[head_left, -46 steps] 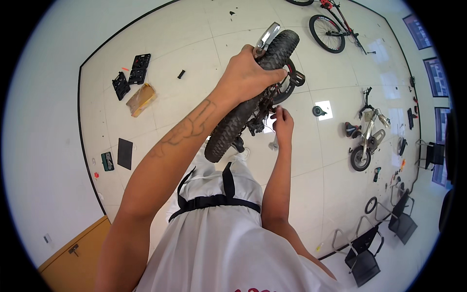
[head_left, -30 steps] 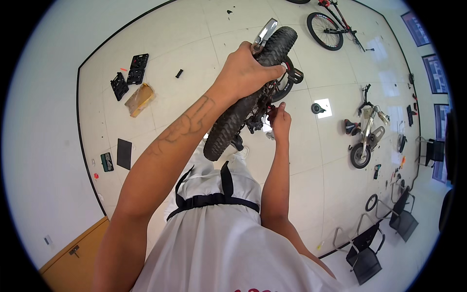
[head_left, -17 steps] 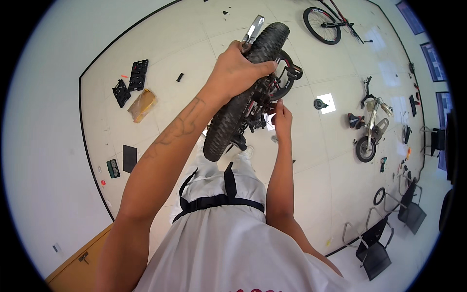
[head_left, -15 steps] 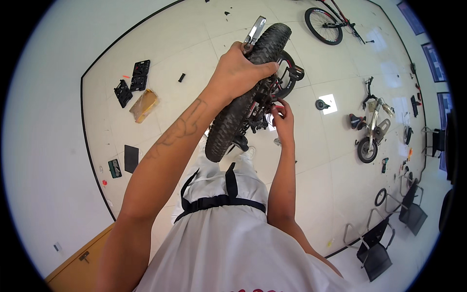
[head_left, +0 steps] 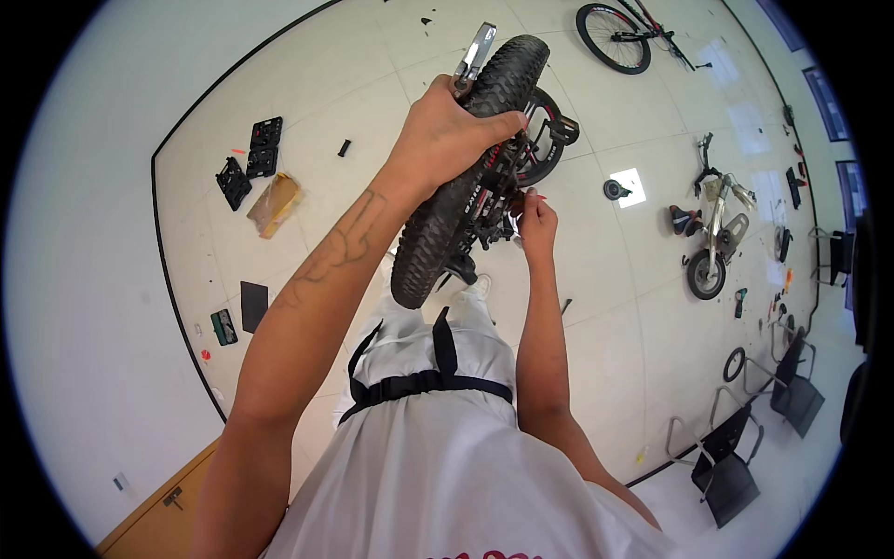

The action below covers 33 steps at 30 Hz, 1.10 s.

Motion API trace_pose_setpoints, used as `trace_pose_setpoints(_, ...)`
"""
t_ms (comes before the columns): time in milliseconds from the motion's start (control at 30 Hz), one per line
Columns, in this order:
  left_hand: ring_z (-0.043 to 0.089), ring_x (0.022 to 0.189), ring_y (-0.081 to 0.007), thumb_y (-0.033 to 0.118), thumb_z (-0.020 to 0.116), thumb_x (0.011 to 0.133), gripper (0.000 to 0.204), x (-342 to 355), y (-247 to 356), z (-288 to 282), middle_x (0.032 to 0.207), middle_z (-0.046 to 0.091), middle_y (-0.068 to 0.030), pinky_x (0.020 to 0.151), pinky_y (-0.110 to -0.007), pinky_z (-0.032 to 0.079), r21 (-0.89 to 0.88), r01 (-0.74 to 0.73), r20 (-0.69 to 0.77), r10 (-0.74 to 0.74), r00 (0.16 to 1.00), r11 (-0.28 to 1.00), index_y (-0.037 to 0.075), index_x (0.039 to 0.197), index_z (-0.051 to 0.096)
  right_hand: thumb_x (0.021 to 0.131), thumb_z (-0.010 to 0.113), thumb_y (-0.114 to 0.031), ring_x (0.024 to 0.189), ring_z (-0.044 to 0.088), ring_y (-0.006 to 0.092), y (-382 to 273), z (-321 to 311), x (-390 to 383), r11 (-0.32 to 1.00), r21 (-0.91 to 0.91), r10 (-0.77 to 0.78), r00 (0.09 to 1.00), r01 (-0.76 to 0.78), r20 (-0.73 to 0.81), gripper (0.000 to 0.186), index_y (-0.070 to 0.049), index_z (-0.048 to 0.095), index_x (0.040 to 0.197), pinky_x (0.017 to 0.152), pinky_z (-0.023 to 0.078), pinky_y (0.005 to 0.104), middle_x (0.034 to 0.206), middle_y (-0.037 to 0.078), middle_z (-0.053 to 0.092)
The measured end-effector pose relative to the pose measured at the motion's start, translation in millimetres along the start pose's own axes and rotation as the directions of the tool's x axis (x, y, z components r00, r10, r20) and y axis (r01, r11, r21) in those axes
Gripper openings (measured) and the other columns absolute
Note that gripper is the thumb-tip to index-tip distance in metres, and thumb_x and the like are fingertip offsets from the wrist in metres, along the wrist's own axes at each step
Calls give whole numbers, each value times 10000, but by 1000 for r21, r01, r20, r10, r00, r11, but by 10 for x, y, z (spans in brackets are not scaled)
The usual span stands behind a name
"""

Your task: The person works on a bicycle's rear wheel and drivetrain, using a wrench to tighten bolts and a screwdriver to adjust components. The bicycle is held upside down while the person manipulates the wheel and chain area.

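My left hand (head_left: 445,138) is wrapped over the knobby black tire (head_left: 426,247) of an upturned-looking bicycle held above my legs, beside a shiny silver metal part (head_left: 473,58). Beyond it are a second wheel with red markings (head_left: 545,158) and a black pedal (head_left: 563,129). My right hand (head_left: 535,220) has curled fingers at the dark mechanism (head_left: 495,210) right of the tire, near a small red bit; what they grip is too hidden to name.
Open black tool cases (head_left: 264,144) and cardboard (head_left: 275,205) lie left on the tiled floor (head_left: 605,345). A red-black bicycle (head_left: 615,37) lies at the back; a small silver bike (head_left: 717,242) and scattered parts lie right. Black chairs (head_left: 796,401) line the right wall.
The tire and both my hands have shifted slightly up and left in the view, and the room has tilted a little. My right fingers have moved around at the mechanism; my left grip remains.
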<state>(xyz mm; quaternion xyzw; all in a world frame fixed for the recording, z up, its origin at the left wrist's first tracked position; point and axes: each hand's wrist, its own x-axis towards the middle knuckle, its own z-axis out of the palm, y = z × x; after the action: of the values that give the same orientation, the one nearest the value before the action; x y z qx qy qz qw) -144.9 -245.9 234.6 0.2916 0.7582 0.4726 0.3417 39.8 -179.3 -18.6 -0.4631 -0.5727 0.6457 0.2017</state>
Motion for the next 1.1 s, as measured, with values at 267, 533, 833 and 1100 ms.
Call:
trace_pose_setpoints(267,671,776,-236,349,799,693,776,7,-11,15,921,649,-220,705,-314,548,-18,-39,16,39,999,999,-170,1161,462,962,600,-237,605,524,74,7,115,26,985,-93,-155,980,144,-126,260,7,686,977,542,400,248,711,28,631)
trace_pose_setpoints(533,670,770,-235,348,782,696,791,-19,-24,41,922,647,-222,682,-305,544,-27,-38,18,38,999,999,-185,1173,444,997,528,-334,588,544,108,-24,108,-106,977,8,-210,962,215,-175,432,49,677,863,552,420,279,632,76,609)
trace_pose_setpoints(833,680,768,-225,332,775,701,763,-122,170,6,892,648,-215,670,-304,551,0,-9,0,9,1000,1000,-185,1159,451,1014,444,-448,520,467,106,-26,38,-188,999,-3,-42,972,42,-230,602,33,673,732,508,372,285,552,32,533)
trace_pose_setpoints(1100,616,886,-398,360,797,684,702,-212,142,15,1094,499,-265,795,-420,526,375,-147,-232,246,941,915,-127,1095,500,1023,468,-340,515,351,24,-1533,8,-944,979,123,-142,977,162,-156,408,21,657,1020,469,254,199,625,-26,495)
